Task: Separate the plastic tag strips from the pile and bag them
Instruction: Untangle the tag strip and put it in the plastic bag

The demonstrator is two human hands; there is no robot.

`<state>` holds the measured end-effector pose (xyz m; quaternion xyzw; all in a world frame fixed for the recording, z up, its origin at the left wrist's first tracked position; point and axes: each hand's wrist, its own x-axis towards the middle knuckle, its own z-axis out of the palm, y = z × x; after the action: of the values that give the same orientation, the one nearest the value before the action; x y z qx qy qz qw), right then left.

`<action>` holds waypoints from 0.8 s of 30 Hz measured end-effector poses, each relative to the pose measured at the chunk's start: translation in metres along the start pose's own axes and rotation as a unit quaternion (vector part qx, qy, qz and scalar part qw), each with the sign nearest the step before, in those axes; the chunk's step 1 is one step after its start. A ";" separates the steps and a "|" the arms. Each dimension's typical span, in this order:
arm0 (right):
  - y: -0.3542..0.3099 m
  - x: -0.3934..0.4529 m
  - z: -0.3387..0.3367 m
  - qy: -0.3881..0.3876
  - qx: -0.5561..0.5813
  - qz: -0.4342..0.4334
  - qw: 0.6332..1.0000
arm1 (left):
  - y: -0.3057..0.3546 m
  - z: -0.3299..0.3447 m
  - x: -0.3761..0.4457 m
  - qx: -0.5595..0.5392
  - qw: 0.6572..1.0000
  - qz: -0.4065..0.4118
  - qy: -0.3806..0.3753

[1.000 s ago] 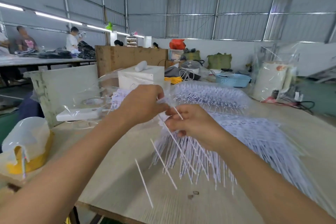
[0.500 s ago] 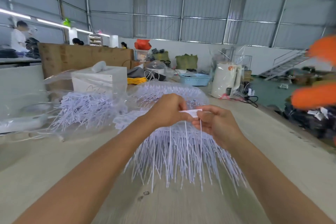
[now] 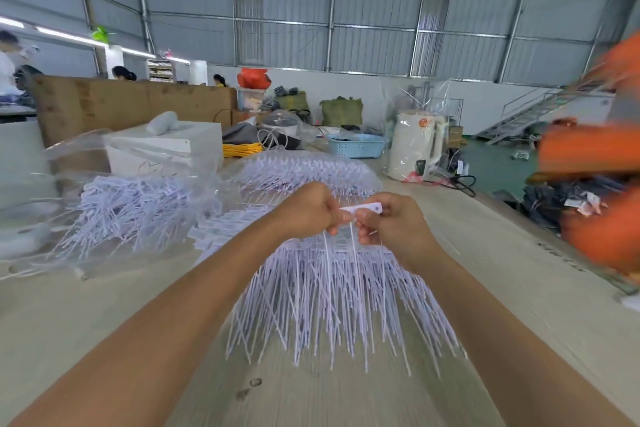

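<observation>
A big pile of white plastic tag strips [image 3: 332, 291] fans out toward me on the wooden table [image 3: 104, 322]. Above its far end, my left hand [image 3: 308, 210] and my right hand [image 3: 394, 224] pinch the two ends of a white tag strip [image 3: 363, 209], whose thin tails hang down into the pile. To the left lies a clear plastic bag [image 3: 114, 204] with several tag strips inside. A second heap of strips [image 3: 298, 170] lies behind my hands.
A white box [image 3: 169, 149] stands behind the bag. Further back are a blue basket [image 3: 356, 145], yellow cord [image 3: 242, 149] and a plastic-wrapped white appliance [image 3: 415, 149]. A blurred person in orange [image 3: 595, 184] is at the table's right edge. Other people work far left.
The view has swung right, so the pile now lies straight ahead. My hands went from picking single strips to holding one tag strip between them. The orange figure has come further in.
</observation>
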<state>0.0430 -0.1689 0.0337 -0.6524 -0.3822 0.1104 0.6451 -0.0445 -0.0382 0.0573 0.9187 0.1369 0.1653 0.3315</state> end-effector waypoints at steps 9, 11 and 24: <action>0.021 0.008 -0.011 0.095 -0.021 -0.008 0.995 | 0.005 -0.006 -0.005 -0.230 0.963 -0.078 -0.118; 0.026 0.012 -0.028 0.155 0.024 0.044 0.987 | -0.002 -0.012 -0.007 -0.222 0.963 -0.061 -0.143; -0.017 0.013 -0.007 -0.102 0.057 0.153 0.981 | 0.000 -0.005 0.001 -0.025 0.992 -0.017 -0.124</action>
<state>0.0502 -0.1678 0.0554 -0.6509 -0.3348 0.2957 0.6138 -0.0459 -0.0352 0.0611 0.9211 0.1062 0.0474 0.3716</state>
